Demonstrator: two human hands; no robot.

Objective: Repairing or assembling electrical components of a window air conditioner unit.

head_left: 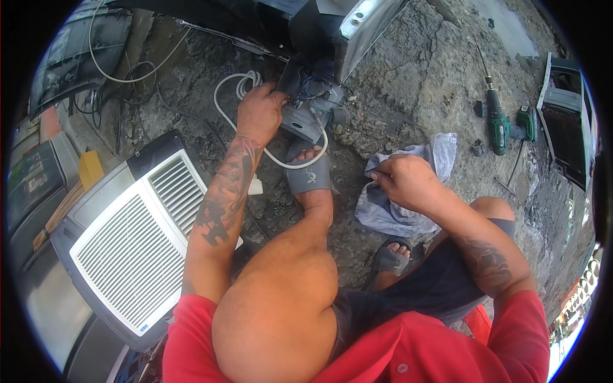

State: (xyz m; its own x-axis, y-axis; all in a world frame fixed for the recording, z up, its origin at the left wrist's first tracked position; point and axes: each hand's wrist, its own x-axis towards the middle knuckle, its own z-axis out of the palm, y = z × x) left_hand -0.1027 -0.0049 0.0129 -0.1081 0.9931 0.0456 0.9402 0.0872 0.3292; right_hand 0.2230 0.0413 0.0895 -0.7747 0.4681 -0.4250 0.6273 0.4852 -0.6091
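My left hand (258, 113) is closed at the left edge of a small grey metal control box (304, 121) with loose wires, its fingertips partly hidden there. A white power cord (276, 159) loops from beside this hand, around the box and over my sandalled foot. My right hand (412, 184) is closed, thumb and fingertips pinched together, over a crumpled grey cloth (396, 214) on the ground. Whether it pinches the cloth or something small is hidden.
A white louvred air conditioner front (137, 249) leans at the left. A dark metal casing (367, 32) stands ahead. On the rough ground at the right lie a green cordless drill (498, 124) with a long bit and a dark metal frame (567, 118).
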